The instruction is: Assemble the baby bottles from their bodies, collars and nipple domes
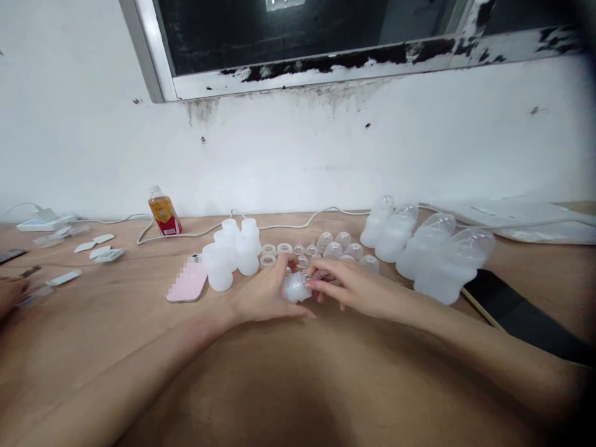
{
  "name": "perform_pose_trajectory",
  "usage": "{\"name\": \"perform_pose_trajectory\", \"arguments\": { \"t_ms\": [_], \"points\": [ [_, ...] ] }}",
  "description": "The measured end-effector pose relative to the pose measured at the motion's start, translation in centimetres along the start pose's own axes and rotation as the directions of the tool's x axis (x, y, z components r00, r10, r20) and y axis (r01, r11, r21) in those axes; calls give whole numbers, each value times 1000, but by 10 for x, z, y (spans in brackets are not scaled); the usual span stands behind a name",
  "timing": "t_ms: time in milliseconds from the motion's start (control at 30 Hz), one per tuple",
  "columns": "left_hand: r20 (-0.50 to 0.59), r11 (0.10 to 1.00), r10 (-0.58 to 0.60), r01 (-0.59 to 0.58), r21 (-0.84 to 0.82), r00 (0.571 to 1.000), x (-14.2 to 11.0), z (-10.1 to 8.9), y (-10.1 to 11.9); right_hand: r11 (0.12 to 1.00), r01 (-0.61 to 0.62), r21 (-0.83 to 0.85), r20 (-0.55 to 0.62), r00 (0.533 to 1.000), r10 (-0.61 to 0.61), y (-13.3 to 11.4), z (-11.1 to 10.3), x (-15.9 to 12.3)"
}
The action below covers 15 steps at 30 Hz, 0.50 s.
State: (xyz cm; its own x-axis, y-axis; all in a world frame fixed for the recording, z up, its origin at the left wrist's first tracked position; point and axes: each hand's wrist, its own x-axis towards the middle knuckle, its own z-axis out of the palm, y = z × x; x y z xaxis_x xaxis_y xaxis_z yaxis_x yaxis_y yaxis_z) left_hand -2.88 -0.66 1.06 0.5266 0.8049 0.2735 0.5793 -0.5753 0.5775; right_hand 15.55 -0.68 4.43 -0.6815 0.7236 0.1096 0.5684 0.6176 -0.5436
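My left hand (265, 288) is curled around a small translucent white baby bottle (295, 289), which lies tilted between my hands above the table. Thumb and fingers of my right hand (344, 280) close on its clear right end, where a ribbed or threaded part shows; fingers partly hide this end. Just behind my hands are white collar rings (269, 249), clear nipples (311, 249) and clear dome caps (333, 251). Several open-topped white bottle bodies (220, 267) stand left of my left hand. Capped bottles (426, 245) are grouped beyond my right hand.
A pink phone (187, 282) lies left of the bottles. A drink bottle (164, 211), a white cable (205, 234) and plastic bags (521, 217) are along the wall. A dark flat device (526, 316) lies right. Another person's hand (10, 293) is at the far left.
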Motion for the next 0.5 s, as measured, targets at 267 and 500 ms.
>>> {"name": "perform_pose_trajectory", "arguments": {
  "t_ms": [267, 500],
  "points": [
    [10, 1000, -15, 15, 0, 1000, 6, 1, 3, 999, 9, -48, -81, 997, -12, 3, -2, -6],
    [5, 999, -34, 34, 18, 999, 4, 2, 11, 999, 35, 12, -39, 999, -34, 7, 1, -5]
  ]
}}
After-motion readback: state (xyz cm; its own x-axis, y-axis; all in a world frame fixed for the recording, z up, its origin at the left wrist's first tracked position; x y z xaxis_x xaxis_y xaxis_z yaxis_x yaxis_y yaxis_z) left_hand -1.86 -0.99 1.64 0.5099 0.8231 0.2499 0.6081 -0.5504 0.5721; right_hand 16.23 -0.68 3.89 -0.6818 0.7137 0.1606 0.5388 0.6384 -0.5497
